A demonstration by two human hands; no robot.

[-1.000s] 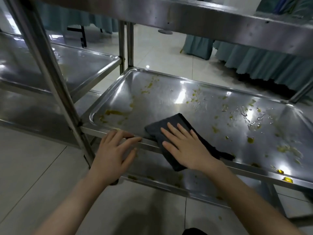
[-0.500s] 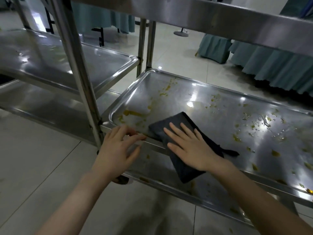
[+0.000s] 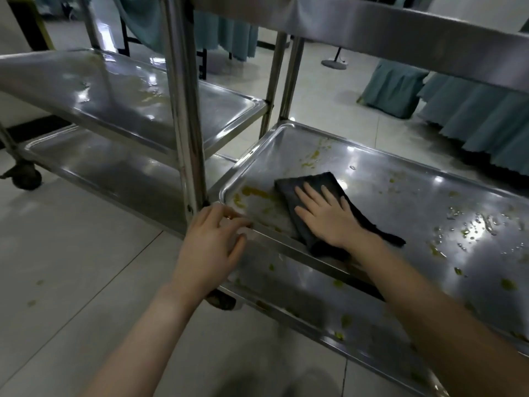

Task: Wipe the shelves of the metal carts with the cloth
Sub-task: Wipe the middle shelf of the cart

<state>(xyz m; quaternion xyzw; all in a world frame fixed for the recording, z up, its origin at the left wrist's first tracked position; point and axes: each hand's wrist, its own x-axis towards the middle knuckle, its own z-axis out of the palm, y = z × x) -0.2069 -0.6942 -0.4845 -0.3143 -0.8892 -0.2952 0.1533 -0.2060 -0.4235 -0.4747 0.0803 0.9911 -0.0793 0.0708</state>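
Head view: right hand (image 3: 326, 219) flat on the cloth (image 3: 287, 193), at the shelf's (image 3: 400, 202) near-left corner.
Fingers are straight and spread, and the palm presses the dark cloth onto the steel; the cloth's tail trails toward the front rim. Left hand (image 3: 211, 247) rests loose-fingered on the rim by the post (image 3: 189, 138), seemingly steadying the cart. Yellow smears (image 3: 257, 193) lie just left of the cloth, and droplets (image 3: 472, 224) are scattered well to the right. Best, I judge, to press evenly and sweep overlapping strokes into that corner, then rightward, gathering grime into the cloth rather than pushing it over the rim onto the spotted lower shelf (image 3: 300, 279).
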